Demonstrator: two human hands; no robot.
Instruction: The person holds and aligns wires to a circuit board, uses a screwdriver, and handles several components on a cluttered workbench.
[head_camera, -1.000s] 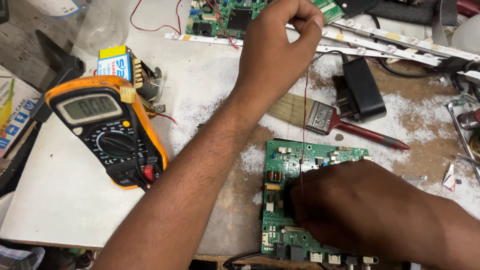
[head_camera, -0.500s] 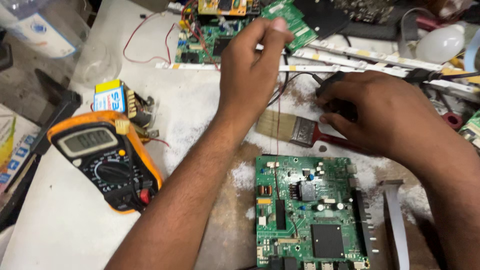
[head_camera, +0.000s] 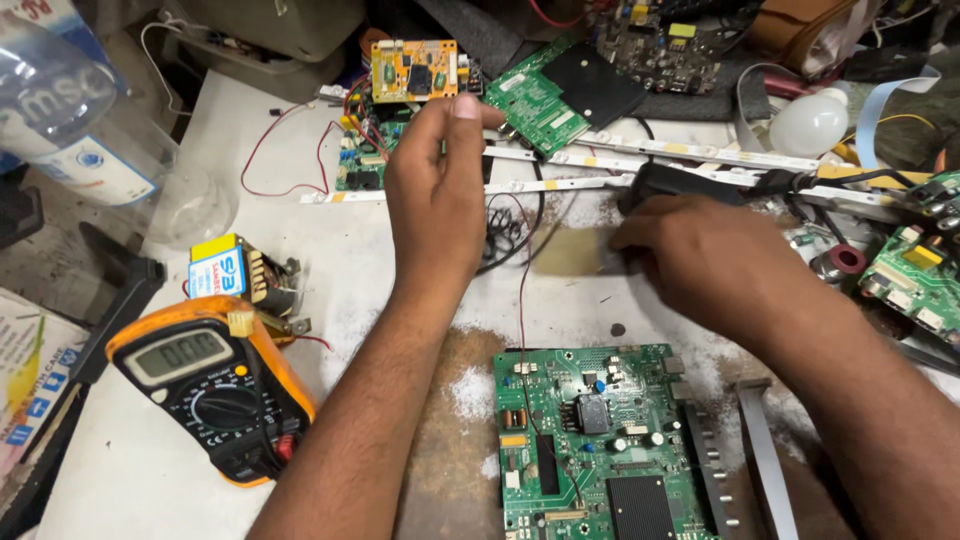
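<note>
From the head camera, your right hand (head_camera: 720, 262) has left the green circuit board (head_camera: 600, 445) it covered a second ago and now lies across the paintbrush (head_camera: 570, 250) — fingers curled over its handle, though how firmly they close is hidden. Your left hand (head_camera: 440, 190) has stayed raised above the bench, thumb and forefinger pinched shut on a thin red wire (head_camera: 522, 300) that drops straight down to the board's top edge. The board sits bare near the bench's front edge; the orange multimeter (head_camera: 215, 395) lies well apart at your left — its place unchanged.
</note>
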